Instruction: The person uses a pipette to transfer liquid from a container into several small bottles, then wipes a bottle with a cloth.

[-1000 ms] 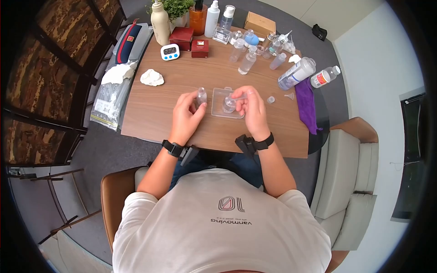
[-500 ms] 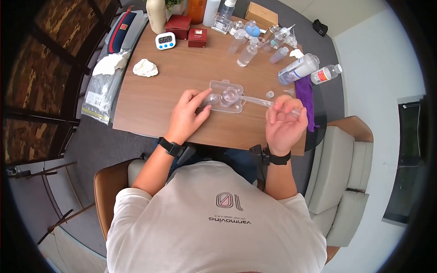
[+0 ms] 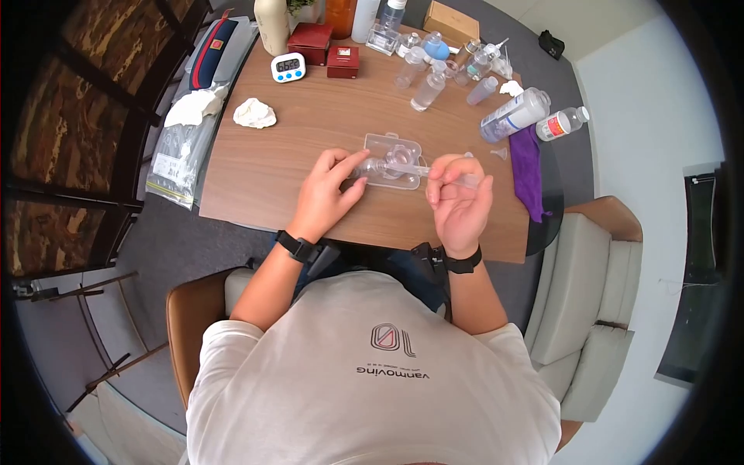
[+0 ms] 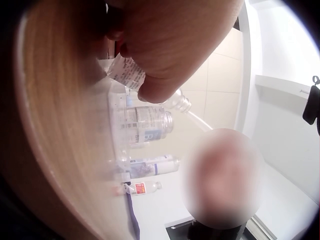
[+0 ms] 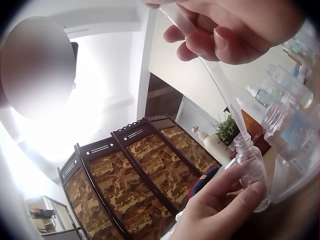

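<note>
Clear plastic pipette (image 3: 434, 172), pinched in the right hand's (image 3: 459, 203) fingers, has swung back, its tip now entering the small bottle (image 3: 370, 166) gripped by the left hand (image 3: 325, 198), toward nine o'clock.

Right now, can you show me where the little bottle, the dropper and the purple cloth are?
little bottle (image 5: 251, 162): right wrist view, on its clear body.
dropper (image 5: 216, 75): right wrist view, on its thin tube.
purple cloth (image 3: 527, 172): head view, on its middle.

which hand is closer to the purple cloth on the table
Right. The right hand, holding a clear pipette, sits just left of the purple cloth. The left hand grips a small bottle farther left.
</note>
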A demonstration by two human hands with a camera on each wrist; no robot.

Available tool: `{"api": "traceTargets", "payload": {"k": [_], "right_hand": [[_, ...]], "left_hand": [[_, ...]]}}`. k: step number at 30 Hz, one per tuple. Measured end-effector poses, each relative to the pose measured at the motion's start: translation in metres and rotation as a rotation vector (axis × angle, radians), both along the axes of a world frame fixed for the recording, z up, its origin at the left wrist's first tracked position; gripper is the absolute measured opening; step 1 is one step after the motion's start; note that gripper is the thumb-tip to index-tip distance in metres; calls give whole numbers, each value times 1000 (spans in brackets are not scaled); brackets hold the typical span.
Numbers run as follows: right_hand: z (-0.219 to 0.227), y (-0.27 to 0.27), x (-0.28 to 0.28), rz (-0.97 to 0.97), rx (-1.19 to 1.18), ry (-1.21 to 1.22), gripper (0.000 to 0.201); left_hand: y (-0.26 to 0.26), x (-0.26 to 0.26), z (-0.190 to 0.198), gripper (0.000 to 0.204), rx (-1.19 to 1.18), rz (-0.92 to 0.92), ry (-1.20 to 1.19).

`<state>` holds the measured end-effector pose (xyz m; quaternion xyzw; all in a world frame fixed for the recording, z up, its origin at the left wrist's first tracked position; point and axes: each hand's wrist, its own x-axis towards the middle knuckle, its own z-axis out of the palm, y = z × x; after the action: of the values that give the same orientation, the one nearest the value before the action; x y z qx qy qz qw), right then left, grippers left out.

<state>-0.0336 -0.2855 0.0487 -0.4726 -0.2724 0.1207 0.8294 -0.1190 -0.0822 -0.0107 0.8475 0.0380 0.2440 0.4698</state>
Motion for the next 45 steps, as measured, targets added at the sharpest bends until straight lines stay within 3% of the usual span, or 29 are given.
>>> {"api": "traceTargets", "payload": {"k": [16,18,22,26,28,38,42,45], "right_hand": [[2,-1,-6,-25,-37,-30,49],[0,-2,-7,-18,33,-6,48],[7,-11,3,-121,152,-29,46],[0,0,18,-176,-60,-125,41],[-7,11,20,-127,-349,-88,40],[-26,20,30,-13,-327,-10,46],[-23,16,48,157,-321,-88,43],[-7,10,47,21,-441,-378,36]], "left_hand": [[0,0,0,41,-37,8,10],[3,3,-5,43,155,34,-82],[2,2,-2,41,132,53,-88],[1,3,-4,42,132,67,-105],[1,2,-4,42,131,74,-111],[3,3,-14,41,149,115,-114],[5,6,-18,41,158,126,-130],[4,7,-19,40,125,124,-127]]}}
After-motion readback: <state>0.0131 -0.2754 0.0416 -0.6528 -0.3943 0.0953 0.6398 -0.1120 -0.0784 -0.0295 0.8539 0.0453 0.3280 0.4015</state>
